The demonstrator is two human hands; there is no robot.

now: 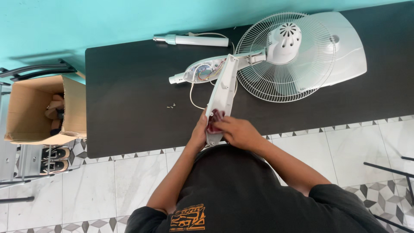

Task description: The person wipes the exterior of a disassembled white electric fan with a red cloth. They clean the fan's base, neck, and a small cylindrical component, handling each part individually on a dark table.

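A long white plastic fan cover (224,88) stands on edge on the black table (129,112), its near end at the table's front edge. My left hand (199,134) grips that near end from the left. My right hand (235,131) presses a small red cloth (214,122) against the cover's inner side. Behind the cover lies the open fan neck housing (202,71) with coloured wires showing. It joins a white wire fan grille with its motor (282,54).
A white fan base plate (347,49) lies under the grille at the right. A white pole (194,40) rests along the table's far edge. Small screws (171,105) lie on the table. An open cardboard box (41,110) sits at the left on a rack.
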